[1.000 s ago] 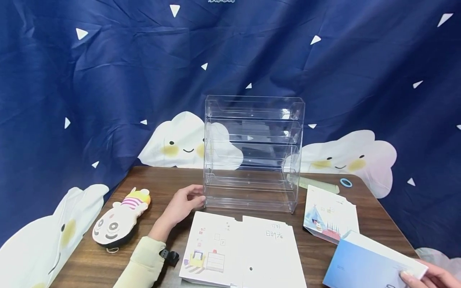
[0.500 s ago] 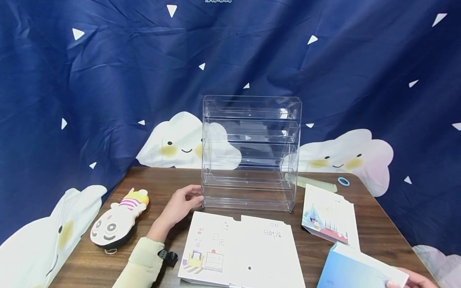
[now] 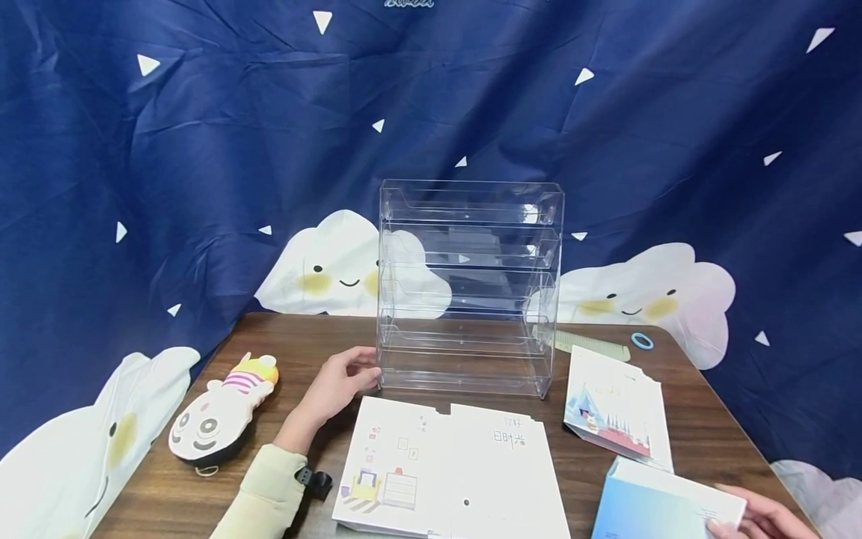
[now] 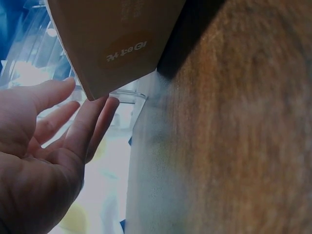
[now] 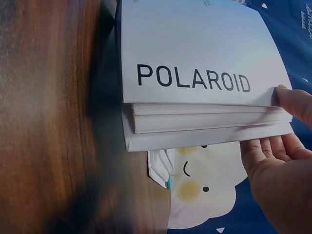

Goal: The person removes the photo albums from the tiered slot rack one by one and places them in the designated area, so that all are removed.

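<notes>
A clear acrylic rack [image 3: 465, 380] with several tiers stands upright at the table's middle. My left hand [image 3: 340, 385] has loosely bent fingers, and its fingertips touch the rack's lower left side. A brown-looking panel [image 4: 112, 48] with small lettering overlaps those fingertips in the left wrist view. At the front right, my right hand [image 3: 764, 516] grips a blue-and-white photo album [image 3: 663, 503] by its right end. "POLAROID" is printed on its cover, and thick white layers show between the covers in the right wrist view. My right thumb [image 5: 292, 102] presses the cover, fingers beneath.
White illustrated albums [image 3: 501, 479] lie before the rack; whether one or two, I cannot tell. Another white album [image 3: 616, 404] with a tent picture lies right, behind the blue one. A plush toy [image 3: 215, 419] lies left. A comb [image 3: 595, 346] and blue ring [image 3: 643, 340] lie back right.
The right hand has moved a little left and the blue album has shifted left and down in view with it. My left hand stays at the rack's side.
</notes>
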{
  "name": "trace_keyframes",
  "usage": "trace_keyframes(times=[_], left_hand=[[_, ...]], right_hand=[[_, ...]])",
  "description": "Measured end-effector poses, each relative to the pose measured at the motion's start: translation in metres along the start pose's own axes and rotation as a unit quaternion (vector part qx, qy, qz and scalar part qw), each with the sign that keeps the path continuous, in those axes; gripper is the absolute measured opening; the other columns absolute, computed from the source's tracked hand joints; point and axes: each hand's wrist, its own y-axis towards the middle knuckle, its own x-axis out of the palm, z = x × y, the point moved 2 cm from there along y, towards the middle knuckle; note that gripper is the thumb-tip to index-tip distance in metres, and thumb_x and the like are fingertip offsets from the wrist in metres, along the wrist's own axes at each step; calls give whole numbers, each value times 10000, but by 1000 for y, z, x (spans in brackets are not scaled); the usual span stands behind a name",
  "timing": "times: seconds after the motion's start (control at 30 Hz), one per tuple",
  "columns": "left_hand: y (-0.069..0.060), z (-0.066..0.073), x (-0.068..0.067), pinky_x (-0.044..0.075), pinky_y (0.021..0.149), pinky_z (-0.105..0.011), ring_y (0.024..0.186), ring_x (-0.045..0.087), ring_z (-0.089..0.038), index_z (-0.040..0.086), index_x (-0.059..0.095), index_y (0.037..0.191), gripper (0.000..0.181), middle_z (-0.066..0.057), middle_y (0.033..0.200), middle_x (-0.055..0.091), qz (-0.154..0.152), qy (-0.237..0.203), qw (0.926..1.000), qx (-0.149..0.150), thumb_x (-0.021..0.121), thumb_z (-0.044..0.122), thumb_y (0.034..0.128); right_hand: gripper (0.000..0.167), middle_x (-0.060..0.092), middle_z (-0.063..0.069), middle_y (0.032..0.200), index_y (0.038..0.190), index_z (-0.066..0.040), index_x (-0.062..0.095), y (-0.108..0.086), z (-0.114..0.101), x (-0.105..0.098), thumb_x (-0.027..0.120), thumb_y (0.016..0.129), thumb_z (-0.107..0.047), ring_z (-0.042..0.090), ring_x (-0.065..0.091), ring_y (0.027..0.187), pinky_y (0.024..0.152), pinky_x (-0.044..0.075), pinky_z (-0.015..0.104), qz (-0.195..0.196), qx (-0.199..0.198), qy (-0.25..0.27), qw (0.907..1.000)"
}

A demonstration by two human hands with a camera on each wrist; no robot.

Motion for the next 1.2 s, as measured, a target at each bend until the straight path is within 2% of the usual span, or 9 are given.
trace_keyframes(times=[0.1,0.33,0.43,0.57,0.7,0.77,0.83,1.0,1.2], left_hand=[[0,0,0,692,967,-293,1161,778,-241,35,660,1500,442,-167,1334,762,-2,7,10000,-2,757,96,1073],[0,0,0,695,960,-298,1156,776,-249,24,657,1500,447,-181,1341,758,6,36,10000,0,760,100,1072],[0,0,0,696,955,-297,1157,777,-255,19,656,1498,445,-187,1344,756,37,30,10000,1,759,101,1073],[-1,1,0,694,963,-297,1169,780,-261,23,650,1506,447,-190,1352,754,23,13,10000,-29,752,101,1078],[-3,3,1,696,963,-307,1162,784,-257,15,648,1506,441,-202,1348,758,-3,63,10000,-6,743,104,1085],[-3,5,0,697,962,-313,1160,783,-261,7,649,1503,437,-212,1347,760,-7,50,10000,14,739,103,1087],[-4,7,0,697,966,-323,1163,781,-270,-6,645,1503,437,-227,1353,757,-10,24,10000,35,734,99,1089],[-4,8,-1,699,975,-349,1170,781,-284,-9,644,1504,437,-233,1355,758,-6,-15,10000,37,733,104,1091],[-5,6,-1,700,962,-331,1161,786,-283,-1,652,1496,428,-221,1339,764,-10,-16,10000,90,735,108,1090]], right_hand=[[766,815,-228,971,1115,-460,776,-1,-8,7,633,963,277,-55,761,790,571,623,164,250,180,-248,9992],[837,769,-318,933,1115,-514,726,4,-19,17,642,928,297,-140,741,763,616,585,60,752,82,-831,9937],[823,815,-242,964,1193,-402,777,7,-19,20,623,898,350,-99,781,807,638,613,92,736,-202,-443,9961],[758,845,-173,1015,1267,-302,798,9,-16,20,618,915,346,-62,806,877,676,632,112,582,-241,161,9979],[673,815,-247,977,1237,-388,767,12,-13,19,726,950,219,-104,782,849,664,622,96,848,449,-359,9947],[603,794,-287,968,1299,-350,741,14,-12,20,770,964,151,-124,770,840,671,620,90,980,822,-792,9886],[539,726,-376,950,1398,-293,689,18,-12,21,802,994,46,-179,727,821,681,607,68,976,1248,-1574,9747],[641,626,-453,908,1611,-6,527,26,-12,23,794,1030,-54,-247,649,810,714,584,29,859,1800,-2539,9464],[600,601,-456,871,1598,-59,591,30,-8,24,798,1037,-116,-236,602,804,717,525,-29,976,2238,-2731,9305]])
